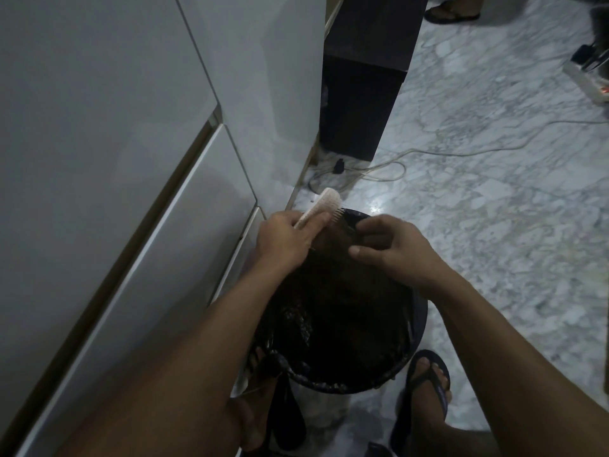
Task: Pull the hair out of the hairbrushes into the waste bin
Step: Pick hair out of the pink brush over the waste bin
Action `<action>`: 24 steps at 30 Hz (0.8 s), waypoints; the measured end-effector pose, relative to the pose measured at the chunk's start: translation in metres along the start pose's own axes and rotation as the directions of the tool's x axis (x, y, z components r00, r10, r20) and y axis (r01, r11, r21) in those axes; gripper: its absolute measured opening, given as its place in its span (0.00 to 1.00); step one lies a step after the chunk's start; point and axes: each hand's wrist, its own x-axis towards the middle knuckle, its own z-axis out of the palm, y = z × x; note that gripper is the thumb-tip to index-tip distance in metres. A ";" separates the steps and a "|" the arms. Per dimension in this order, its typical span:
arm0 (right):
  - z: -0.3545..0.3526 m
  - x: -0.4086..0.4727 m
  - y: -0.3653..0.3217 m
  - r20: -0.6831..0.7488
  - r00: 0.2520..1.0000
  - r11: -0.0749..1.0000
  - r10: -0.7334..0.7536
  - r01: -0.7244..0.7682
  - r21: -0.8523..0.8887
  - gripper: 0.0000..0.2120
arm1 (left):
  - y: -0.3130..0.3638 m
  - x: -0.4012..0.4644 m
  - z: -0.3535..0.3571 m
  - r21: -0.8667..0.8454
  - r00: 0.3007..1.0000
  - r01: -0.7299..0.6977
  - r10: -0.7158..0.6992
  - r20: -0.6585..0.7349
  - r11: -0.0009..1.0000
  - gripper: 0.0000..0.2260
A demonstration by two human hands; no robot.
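White hairbrush (324, 204) – bristles rt – gripped by left hand (283, 239); right hand (392, 249) curled, contents unclear.

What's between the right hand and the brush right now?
In the head view, only the bin's dark inside shows between the right hand and the brush; too dark to tell any hair.

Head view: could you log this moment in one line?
left hand holds brush | right hand fingers curled, hair unclear | both over bin

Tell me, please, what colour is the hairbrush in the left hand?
White or cream; the hairbrush shows best in the head view.
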 end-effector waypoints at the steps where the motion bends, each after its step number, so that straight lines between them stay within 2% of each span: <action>1: 0.004 0.001 -0.003 -0.045 0.999 0.997 -0.028 0.031 0.065 0.23 | 0.002 -0.002 0.002 0.014 1.000 -0.014 0.013 0.013 1.000 0.22; 3: 0.011 0.003 -0.003 -0.101 0.992 0.992 -0.073 0.083 0.096 0.22 | 0.003 -0.004 0.007 0.022 0.998 -0.034 0.033 0.048 0.999 0.23; 6: 0.017 0.005 -0.002 -0.184 0.973 0.990 -0.142 0.135 -0.048 0.11 | 0.001 -0.004 0.008 0.023 0.996 -0.041 0.039 0.084 0.999 0.24; 9: 0.011 0.003 -0.008 -0.190 0.973 0.990 -0.130 0.117 -0.079 0.04 | 0.000 -0.001 0.003 0.029 0.998 -0.037 0.036 0.049 0.999 0.25; 13: -0.001 0.002 -0.009 -0.105 0.993 0.995 -0.049 0.039 -0.092 0.03 | -0.001 0.006 -0.008 0.038 0.997 -0.018 0.021 -0.077 0.999 0.27; 16: -0.006 0.003 -0.007 -0.047 0.999 0.991 0.016 -0.022 -0.130 0.03 | 0.000 0.005 -0.011 0.073 0.994 -0.031 0.038 -0.098 0.997 0.26; 18: -0.006 0.002 -0.006 -0.063 0.998 0.971 0.021 -0.036 -0.236 0.04 | 0.005 0.001 -0.009 0.067 0.994 -0.066 0.071 -0.084 0.996 0.25; 20: -0.002 0.001 -0.006 -0.108 0.994 0.940 -0.005 -0.033 -0.340 0.09 | 0.011 -0.003 -0.006 0.039 0.988 -0.138 0.140 -0.058 0.990 0.25; 21: 0.001 0.000 -0.006 -0.097 0.995 0.949 -0.008 -0.023 -0.315 0.16 | 0.015 -0.005 -0.005 0.016 0.984 -0.174 0.175 -0.044 0.985 0.24; 23: 0.007 -0.001 -0.009 0.020 1.000 0.998 0.018 -0.016 -0.060 0.31 | 0.021 -0.008 -0.004 -0.020 0.975 -0.223 0.223 -0.016 0.975 0.22; 24: 0.010 0.000 -0.009 0.104 0.995 0.997 0.005 -0.013 0.078 0.33 | 0.023 -0.010 -0.004 -0.029 0.971 -0.240 0.240 -0.006 0.970 0.21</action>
